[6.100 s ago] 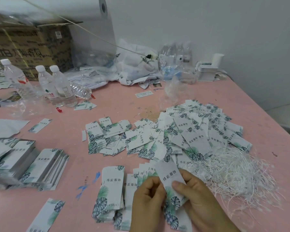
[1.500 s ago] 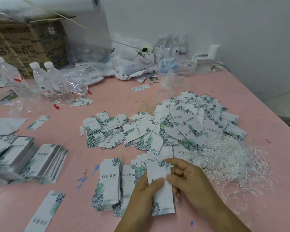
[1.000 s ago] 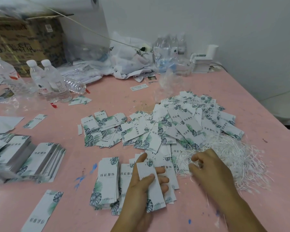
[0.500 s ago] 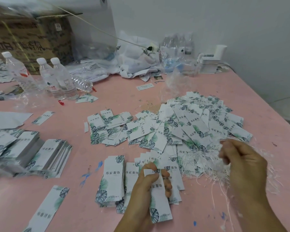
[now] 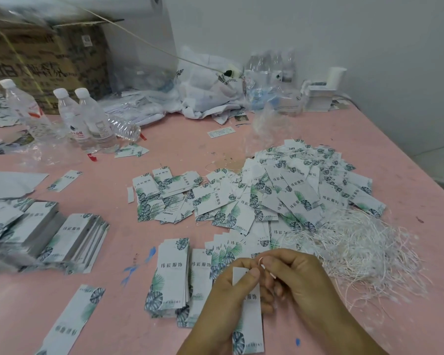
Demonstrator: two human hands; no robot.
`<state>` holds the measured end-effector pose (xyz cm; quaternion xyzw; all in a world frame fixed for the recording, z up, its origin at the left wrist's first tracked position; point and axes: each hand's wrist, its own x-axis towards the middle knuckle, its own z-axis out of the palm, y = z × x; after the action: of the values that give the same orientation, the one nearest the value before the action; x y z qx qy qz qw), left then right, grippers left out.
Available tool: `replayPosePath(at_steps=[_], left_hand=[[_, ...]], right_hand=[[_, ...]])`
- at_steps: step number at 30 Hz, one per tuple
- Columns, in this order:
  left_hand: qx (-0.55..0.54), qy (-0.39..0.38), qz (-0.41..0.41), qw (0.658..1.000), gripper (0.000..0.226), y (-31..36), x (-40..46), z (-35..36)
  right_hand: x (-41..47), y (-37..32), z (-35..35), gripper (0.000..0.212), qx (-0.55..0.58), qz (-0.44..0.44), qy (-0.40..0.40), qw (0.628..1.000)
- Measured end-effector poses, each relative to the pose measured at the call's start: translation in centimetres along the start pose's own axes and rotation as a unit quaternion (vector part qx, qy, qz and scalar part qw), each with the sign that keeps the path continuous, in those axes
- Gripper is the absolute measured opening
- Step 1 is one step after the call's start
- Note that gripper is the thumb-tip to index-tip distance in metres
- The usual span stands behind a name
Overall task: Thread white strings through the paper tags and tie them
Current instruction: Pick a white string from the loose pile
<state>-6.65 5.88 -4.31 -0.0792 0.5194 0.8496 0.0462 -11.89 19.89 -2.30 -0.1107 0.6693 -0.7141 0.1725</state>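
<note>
Your left hand [image 5: 226, 290] gripped the tag [image 5: 248, 319], long axis running toward you (hole end farthest); your right hand [image 5: 296, 275] pinched the string [image 5: 261, 260] just above that end.

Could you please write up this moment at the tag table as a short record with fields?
left hand: left hand holds one paper tag upright, thumb near its top
right hand: right hand pinches a white string at the tag's top edge
string supply: loose pile of strings right of the hands
loose tags: heap of tags behind the hands
stacked tags: neat stacks at left
surface: pink table
threading: whether the string has passed the hole cannot be seen
</note>
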Motion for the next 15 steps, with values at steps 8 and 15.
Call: replayPosePath(at_steps=[8,15], left_hand=[[0.04,-0.009,0.032,0.999,0.02,0.3,-0.4,-0.1],[0.042,-0.029,0.018,0.999,0.026,0.0,-0.3,-0.4]], right_hand=[[-1.0,-0.6,0.7,0.014,-0.04,-0.073,0.002,0.996],[-0.2,-0.7,-0.3,0.018,-0.062,-0.057,0.061,0.995]])
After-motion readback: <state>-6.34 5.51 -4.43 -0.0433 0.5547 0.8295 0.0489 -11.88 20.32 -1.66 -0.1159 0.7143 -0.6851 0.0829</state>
